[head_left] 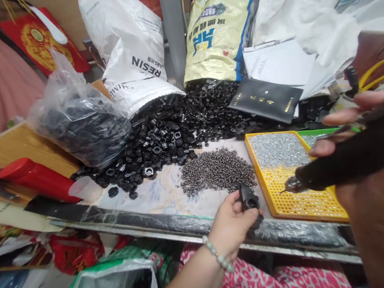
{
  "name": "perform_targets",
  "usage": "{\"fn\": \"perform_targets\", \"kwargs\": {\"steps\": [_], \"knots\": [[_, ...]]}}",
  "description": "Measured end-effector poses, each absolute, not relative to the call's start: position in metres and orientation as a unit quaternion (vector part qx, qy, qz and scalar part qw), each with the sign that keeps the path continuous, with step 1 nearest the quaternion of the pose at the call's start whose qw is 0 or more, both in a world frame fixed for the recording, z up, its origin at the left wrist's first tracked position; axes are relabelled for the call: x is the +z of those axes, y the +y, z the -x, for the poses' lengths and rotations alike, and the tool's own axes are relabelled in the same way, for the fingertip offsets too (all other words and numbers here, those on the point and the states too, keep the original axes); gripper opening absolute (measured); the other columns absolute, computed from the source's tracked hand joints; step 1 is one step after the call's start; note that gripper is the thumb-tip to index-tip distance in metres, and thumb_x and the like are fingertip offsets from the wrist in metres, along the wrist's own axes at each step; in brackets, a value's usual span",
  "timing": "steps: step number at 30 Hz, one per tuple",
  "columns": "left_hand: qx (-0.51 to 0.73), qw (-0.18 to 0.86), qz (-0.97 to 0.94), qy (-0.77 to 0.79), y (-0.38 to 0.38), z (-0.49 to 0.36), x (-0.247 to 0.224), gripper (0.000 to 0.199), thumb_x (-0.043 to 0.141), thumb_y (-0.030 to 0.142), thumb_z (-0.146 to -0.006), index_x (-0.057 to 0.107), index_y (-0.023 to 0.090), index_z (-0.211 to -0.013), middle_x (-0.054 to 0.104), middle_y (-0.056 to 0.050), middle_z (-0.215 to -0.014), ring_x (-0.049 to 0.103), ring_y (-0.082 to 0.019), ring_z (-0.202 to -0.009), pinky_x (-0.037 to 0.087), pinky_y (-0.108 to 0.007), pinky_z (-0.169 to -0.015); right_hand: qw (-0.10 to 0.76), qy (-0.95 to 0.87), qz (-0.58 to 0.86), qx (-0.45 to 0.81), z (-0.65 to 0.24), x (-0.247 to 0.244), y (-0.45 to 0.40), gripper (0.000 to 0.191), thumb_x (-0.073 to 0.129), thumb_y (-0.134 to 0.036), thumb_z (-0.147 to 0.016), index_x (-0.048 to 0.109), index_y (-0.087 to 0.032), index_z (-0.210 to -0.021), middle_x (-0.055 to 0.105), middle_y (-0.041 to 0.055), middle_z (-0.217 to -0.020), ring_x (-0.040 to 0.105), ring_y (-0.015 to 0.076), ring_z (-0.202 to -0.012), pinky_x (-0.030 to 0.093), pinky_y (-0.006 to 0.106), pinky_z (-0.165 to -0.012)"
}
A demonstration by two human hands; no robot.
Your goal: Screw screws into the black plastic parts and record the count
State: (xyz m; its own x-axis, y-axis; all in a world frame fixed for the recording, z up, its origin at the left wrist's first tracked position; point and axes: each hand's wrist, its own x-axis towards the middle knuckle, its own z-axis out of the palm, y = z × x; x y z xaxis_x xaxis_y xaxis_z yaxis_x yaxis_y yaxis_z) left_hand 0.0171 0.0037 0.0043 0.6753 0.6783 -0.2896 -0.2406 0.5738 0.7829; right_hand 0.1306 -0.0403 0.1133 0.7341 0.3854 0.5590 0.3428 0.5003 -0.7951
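Observation:
My left hand (233, 221), wearing a beaded bracelet, grips a small black plastic part (249, 199) with a round opening at the front edge of the table. In my right hand (371, 176), partly blurred, is a black electric screwdriver (344, 160). Its bit points down and left over the yellow perforated tray (273, 197), which is filled with small silver screws (278, 148) toward its far end. A heap of small dark metal pieces (217, 169) lies just beyond my left hand. Whether a screw sits on the bit is too small to tell.
Loose black plastic parts (163, 143) pile up behind, spilling from a white resin sack (129, 52) and a yellow sack (217, 35). A black notebook (266, 100) lies on the pile. At left are a clear bag (81, 116), a red bottle (38, 180) and a small cup (86, 190).

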Motion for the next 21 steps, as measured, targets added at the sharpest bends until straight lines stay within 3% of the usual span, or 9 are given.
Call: {"fn": "perform_targets", "kwargs": {"steps": [2,5,8,14,18,21], "knots": [[0.275,0.831,-0.374,0.305,0.004,-0.016,0.006,0.065,0.077,0.032,-0.053,0.048,0.009,-0.107,0.061,-0.008,-0.086,0.058,-0.015,-0.078,0.039,-0.022,-0.065,0.733,-0.364,0.575,-0.008,-0.146,0.103,-0.043,0.023,0.061,-0.040,-0.073,0.061,-0.028,-0.093,0.059,0.0012,-0.090,0.055,0.0157,-0.065,0.047,0.033,-0.057],[0.268,0.827,-0.384,0.312,0.004,-0.016,0.008,0.065,0.076,0.032,-0.056,0.046,0.009,-0.110,0.061,-0.010,-0.092,0.059,-0.014,-0.078,0.038,-0.020,-0.062,0.644,-0.375,0.666,0.031,-0.173,0.072,-0.049,0.036,0.065,-0.042,-0.068,0.056,-0.024,-0.099,0.061,0.0052,-0.101,0.058,0.0219,-0.087,0.048,0.039,-0.074],[0.266,0.823,-0.396,0.310,0.004,-0.016,0.009,0.065,0.075,0.033,-0.059,0.045,0.009,-0.112,0.061,-0.012,-0.098,0.059,-0.015,-0.080,0.038,-0.021,-0.064,0.594,-0.389,0.701,0.066,-0.195,0.042,-0.053,0.044,0.064,-0.046,-0.067,0.051,-0.021,-0.101,0.062,0.0069,-0.101,0.058,0.0238,-0.091,0.043,0.046,-0.084],[0.256,0.821,-0.409,0.304,0.006,-0.014,0.009,0.067,0.074,0.034,-0.062,0.044,0.010,-0.116,0.061,-0.015,-0.103,0.059,-0.019,-0.090,0.040,-0.023,-0.069,0.547,-0.404,0.727,0.092,-0.213,0.019,-0.052,0.042,0.062,-0.043,-0.067,0.044,-0.020,-0.097,0.062,0.0065,-0.087,0.060,0.0237,-0.079,0.047,0.045,-0.075],[0.257,0.814,-0.405,0.327,0.006,-0.015,0.008,0.068,0.073,0.033,-0.062,0.042,0.013,-0.119,0.059,-0.014,-0.110,0.058,-0.019,-0.096,0.041,-0.024,-0.072,0.444,-0.421,0.781,0.124,-0.217,0.011,-0.054,0.029,0.052,-0.037,-0.071,0.041,-0.019,-0.090,0.061,0.0069,-0.079,0.060,0.0251,-0.075,0.046,0.045,-0.073],[0.251,0.808,-0.418,0.330,0.005,-0.015,0.010,0.064,0.071,0.032,-0.065,0.043,0.013,-0.119,0.060,-0.013,-0.107,0.057,-0.019,-0.097,0.040,-0.023,-0.072,0.406,-0.416,0.805,0.117,-0.219,0.017,-0.064,0.032,0.050,-0.033,-0.071,0.042,-0.016,-0.096,0.061,0.0106,-0.085,0.059,0.0260,-0.077,0.045,0.048,-0.075]]}}
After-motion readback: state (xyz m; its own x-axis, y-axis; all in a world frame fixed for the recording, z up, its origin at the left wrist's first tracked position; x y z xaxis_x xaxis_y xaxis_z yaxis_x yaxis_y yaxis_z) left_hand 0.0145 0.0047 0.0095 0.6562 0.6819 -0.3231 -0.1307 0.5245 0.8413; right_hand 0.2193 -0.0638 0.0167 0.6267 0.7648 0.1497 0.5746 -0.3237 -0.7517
